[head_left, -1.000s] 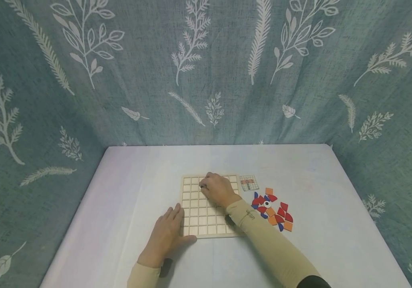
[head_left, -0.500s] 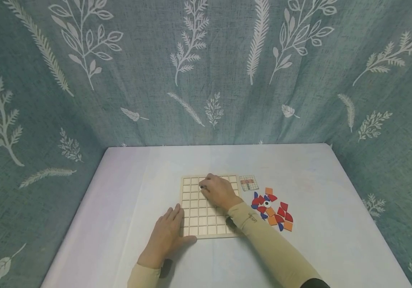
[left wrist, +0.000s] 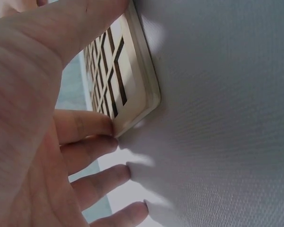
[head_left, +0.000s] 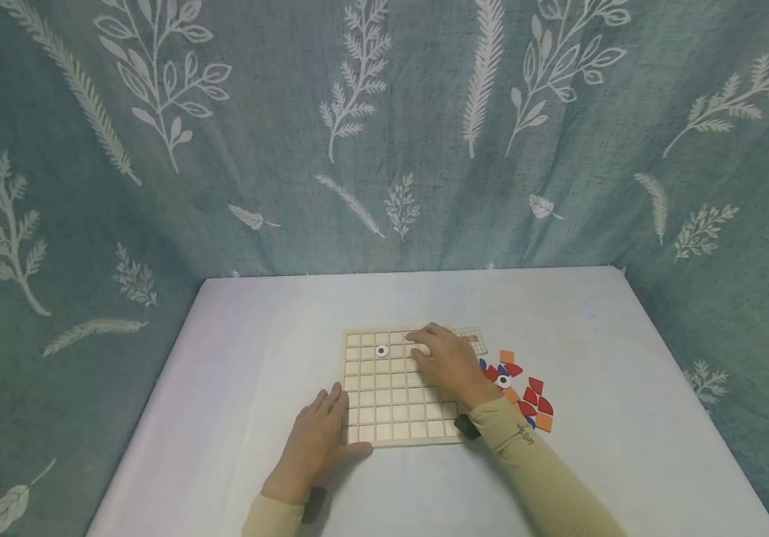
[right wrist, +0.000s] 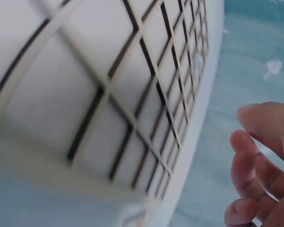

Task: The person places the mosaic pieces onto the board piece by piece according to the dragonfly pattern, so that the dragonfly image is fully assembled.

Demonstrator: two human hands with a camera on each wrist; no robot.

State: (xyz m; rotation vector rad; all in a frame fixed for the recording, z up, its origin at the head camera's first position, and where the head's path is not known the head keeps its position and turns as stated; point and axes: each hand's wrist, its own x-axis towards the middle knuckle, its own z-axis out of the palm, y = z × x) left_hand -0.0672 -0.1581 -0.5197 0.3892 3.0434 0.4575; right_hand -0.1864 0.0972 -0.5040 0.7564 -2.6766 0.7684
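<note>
A square wooden grid board (head_left: 400, 412) lies on the table. One white eye disc with a dark dot (head_left: 382, 350) sits in a cell near its far edge. My left hand (head_left: 317, 436) rests at the board's near left corner. Its fingertips (left wrist: 104, 124) touch one edge, and its thumb reaches along the front edge. Over the board's far right part hovers my right hand (head_left: 451, 365), fingers loosely bent. The right wrist view shows nothing between its thumb and fingertips (right wrist: 241, 142).
Right of the board is a loose group of red, blue and orange flat pieces (head_left: 535, 385), with another eye disc (head_left: 503, 381) among them. A small pattern card (head_left: 474, 337) lies by the far right corner, partly covered by my right hand. Patterned curtains enclose the table.
My right hand has let go of the eye disc and moved right, uncovering the disc on the board. The left hand has kept its place at the corner.
</note>
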